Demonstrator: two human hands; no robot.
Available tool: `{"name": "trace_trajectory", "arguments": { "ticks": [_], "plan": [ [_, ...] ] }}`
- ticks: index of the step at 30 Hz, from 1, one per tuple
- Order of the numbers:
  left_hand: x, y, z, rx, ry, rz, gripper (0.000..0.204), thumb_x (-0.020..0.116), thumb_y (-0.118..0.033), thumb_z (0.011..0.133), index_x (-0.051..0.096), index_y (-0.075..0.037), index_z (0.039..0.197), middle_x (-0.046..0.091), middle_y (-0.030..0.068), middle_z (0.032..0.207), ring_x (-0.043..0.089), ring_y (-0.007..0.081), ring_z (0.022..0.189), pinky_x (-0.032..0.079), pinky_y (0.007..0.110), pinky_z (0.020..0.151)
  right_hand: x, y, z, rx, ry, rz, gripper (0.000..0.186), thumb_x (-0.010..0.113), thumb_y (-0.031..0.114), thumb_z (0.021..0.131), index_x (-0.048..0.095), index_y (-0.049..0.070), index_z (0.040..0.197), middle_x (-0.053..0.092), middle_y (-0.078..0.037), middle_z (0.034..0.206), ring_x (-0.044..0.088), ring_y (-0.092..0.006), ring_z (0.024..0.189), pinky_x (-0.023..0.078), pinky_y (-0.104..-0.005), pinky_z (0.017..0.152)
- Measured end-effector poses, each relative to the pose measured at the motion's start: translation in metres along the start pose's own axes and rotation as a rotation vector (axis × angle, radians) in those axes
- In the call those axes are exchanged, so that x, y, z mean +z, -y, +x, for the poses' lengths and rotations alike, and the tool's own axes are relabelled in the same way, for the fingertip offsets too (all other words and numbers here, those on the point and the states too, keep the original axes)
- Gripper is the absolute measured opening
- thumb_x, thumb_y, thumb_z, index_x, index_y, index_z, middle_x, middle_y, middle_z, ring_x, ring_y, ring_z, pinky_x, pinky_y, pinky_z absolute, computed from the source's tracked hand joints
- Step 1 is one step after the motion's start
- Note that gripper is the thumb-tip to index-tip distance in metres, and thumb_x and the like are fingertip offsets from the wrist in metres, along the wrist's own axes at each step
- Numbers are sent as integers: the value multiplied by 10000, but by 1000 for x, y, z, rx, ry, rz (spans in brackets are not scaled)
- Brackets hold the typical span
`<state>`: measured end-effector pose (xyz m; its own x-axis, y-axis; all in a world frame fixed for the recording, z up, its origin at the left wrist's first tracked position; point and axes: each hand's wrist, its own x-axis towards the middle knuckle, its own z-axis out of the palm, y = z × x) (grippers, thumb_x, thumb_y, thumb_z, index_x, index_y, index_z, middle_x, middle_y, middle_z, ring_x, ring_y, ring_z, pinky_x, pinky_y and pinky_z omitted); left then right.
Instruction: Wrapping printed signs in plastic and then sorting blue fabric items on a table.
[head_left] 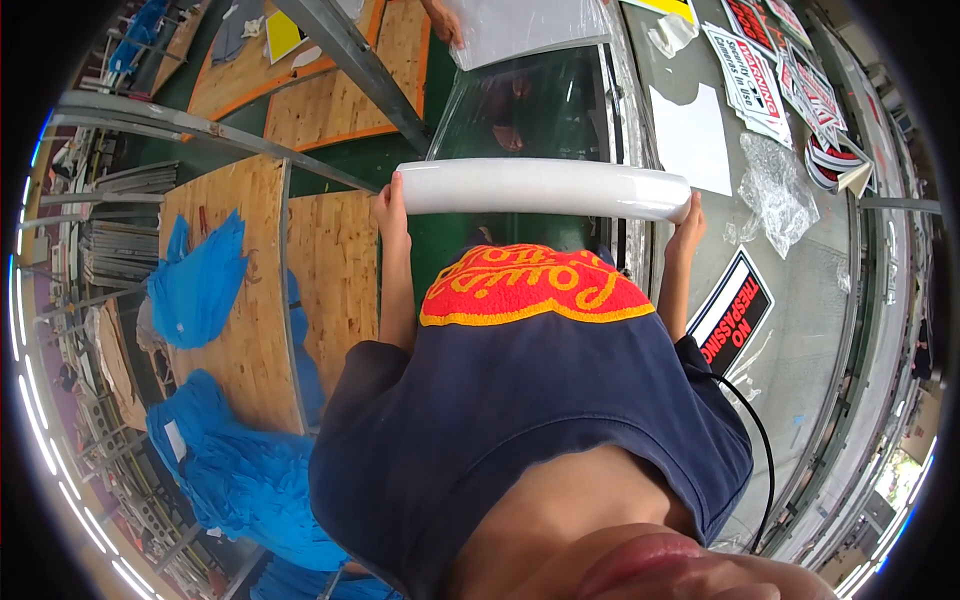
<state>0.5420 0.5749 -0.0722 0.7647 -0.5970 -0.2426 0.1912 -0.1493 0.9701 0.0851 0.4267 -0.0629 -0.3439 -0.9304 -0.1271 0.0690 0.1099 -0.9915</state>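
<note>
I hold a long white roll of plastic film (540,189) crosswise in front of my body, one hand at each end. My left hand (392,205) is closed on the left end, and my right hand (686,218) grips the right end. Beyond the roll, a clear plastic film (515,110) stretches away to a white sheet (530,30) at the top, beside which another person's hand (445,25) shows.
To the right, a grey table (800,320) holds signs (745,85), a white cut sheet (690,135) and crumpled plastic (775,190). Plywood boards (230,380) with blue plastic heaps (230,460) lie left. Metal beams (365,80) cross the upper left.
</note>
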Motion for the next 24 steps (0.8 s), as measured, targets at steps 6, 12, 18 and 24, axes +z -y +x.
{"name": "trace_trajectory", "arguments": {
  "ticks": [6, 12, 18, 24],
  "plan": [
    [8, -9, 5, -13, -24, -21, 462, 596, -420, 879, 624, 40, 910, 610, 47, 850, 525, 107, 798, 402, 235, 739, 19, 20, 0, -36, -23, 52, 486, 514, 387, 928, 617, -83, 991, 630, -111, 946, 574, -158, 868, 438, -293, 801],
    [16, -30, 11, 29, -25, -83, 476, 570, -427, 896, 627, 42, 951, 629, 59, 889, 545, 120, 830, 409, 245, 773, 28, 19, 14, -33, 2, 42, 516, 510, 407, 927, 610, -96, 994, 632, -118, 932, 583, -166, 850, 447, -295, 784],
    [12, -25, 18, 14, -30, -75, 485, 559, -428, 902, 629, 46, 973, 635, 68, 899, 554, 124, 840, 415, 246, 777, 35, 16, 16, 13, 5, 28, 543, 509, 430, 921, 608, -98, 999, 634, -116, 921, 581, -167, 828, 450, -290, 760],
    [10, -22, 20, 5, -61, -87, 487, 559, -426, 902, 626, 51, 973, 635, 77, 904, 556, 126, 847, 420, 249, 777, 42, 18, 24, 9, 20, -6, 590, 502, 462, 917, 565, -101, 1084, 613, -129, 1015, 588, -180, 917, 448, -299, 844]
  ]
}}
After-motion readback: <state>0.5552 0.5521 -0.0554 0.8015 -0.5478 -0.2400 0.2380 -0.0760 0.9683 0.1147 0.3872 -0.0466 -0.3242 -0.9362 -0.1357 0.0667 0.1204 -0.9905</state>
